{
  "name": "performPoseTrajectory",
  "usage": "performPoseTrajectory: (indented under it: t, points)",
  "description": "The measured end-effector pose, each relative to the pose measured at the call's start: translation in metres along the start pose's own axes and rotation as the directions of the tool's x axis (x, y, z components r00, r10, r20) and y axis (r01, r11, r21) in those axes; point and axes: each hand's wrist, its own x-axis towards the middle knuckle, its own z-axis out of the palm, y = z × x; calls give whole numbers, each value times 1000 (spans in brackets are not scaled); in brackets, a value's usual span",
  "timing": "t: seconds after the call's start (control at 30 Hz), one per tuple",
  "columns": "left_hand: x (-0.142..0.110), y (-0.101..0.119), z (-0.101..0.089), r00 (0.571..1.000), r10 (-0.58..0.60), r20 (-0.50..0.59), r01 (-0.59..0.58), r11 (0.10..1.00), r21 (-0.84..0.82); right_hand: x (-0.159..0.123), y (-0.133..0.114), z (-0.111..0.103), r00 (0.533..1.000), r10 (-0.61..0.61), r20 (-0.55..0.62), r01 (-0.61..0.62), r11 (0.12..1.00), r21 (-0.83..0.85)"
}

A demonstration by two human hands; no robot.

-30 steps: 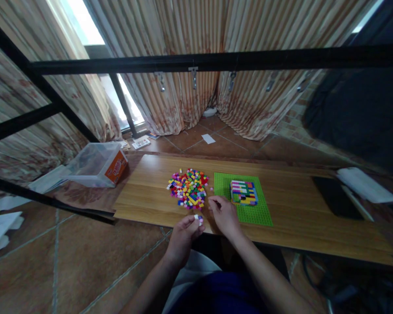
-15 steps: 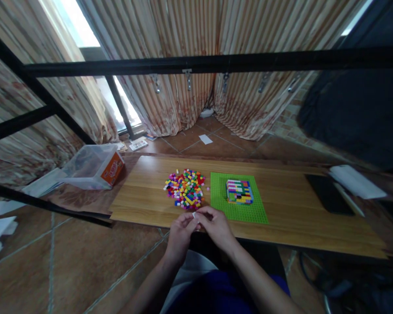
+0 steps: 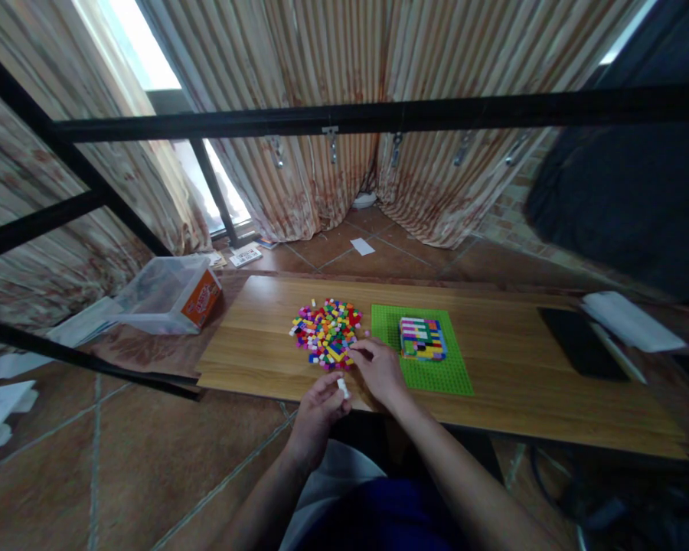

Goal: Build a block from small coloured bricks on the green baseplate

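Note:
My left hand (image 3: 315, 409) is closed on a white toy brick (image 3: 343, 388) at the table's front edge; the piece stands up from between thumb and fingertips. My right hand (image 3: 377, 367) is at the lower right of a heap of small coloured bricks (image 3: 327, 329). Its thumb and forefinger point at the heap, slightly apart, and no piece shows between them. Right of the heap lies a green baseplate (image 3: 459, 375), bearing a low block of multicoloured bricks (image 3: 423, 338).
The wooden table (image 3: 511, 390) carries a black flat object (image 3: 582, 343) at its right end, beside a white bundle (image 3: 635, 321). A clear plastic bin (image 3: 161, 298) stands off the left end. A black metal bar (image 3: 367, 117) crosses above the table.
My right hand has left my left hand and moved up to the heap's edge. The left hand keeps the white brick, which now shows more fully.

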Motion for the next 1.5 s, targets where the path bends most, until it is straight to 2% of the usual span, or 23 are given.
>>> performPoseTrajectory:
  t: [0.07, 0.17, 0.3, 0.37, 0.5, 0.67, 0.77, 0.9, 1.03, 1.13, 1.33, 1.5]
  points:
    - [1, 0, -1, 1000, 8, -22, -8, 1000, -1, 14, -4, 4, 998, -59, 7, 59, 992, -114]
    - [4, 3, -2, 998, 35, -52, -34, 999, 11, 19, -10, 6, 996, -94, 8, 94, 981, -169]
    - [9, 3, -1, 991, 97, -90, -92, 994, 58, -8, -14, -4, 994, -110, -19, 108, 990, -94]
    - [11, 1, 3, 991, 118, -70, -111, 989, 97, -28, -14, -11, 996, -65, 53, 66, 998, -14]
    - [13, -9, 18, 989, 146, 8, -146, 979, 144, -61, -10, -26, 998, 19, 58, -25, 994, 107]
    - [16, -20, 43, 988, 152, 29, -155, 966, 208, -74, 1, -50, 999, 44, -3, -43, 980, 192]
    - [20, -27, 57, 987, 144, 76, -158, 960, 229, -77, 11, -66, 998, 52, -45, -45, 988, 151]
    - [25, -33, 69, 973, 183, 139, -219, 924, 313, -72, 24, -91, 994, 6, -113, -8, 1000, -15]
    - [32, -32, 74, 915, 352, 198, -403, 763, 506, -53, 38, -114, 970, -98, -223, 57, 981, -183]
    - [42, -31, 78, 858, 420, 294, -508, 619, 599, -34, 47, -122, 952, -180, -248, 102, 949, -299]
    - [56, -37, 83, 776, 393, 493, -613, 290, 735, -16, 59, -116, 942, -274, -194, 168, 885, -433]
    - [57, -39, 86, 750, 349, 562, -636, 146, 758, -17, 64, -114, 925, -294, -239, 171, 888, -427]
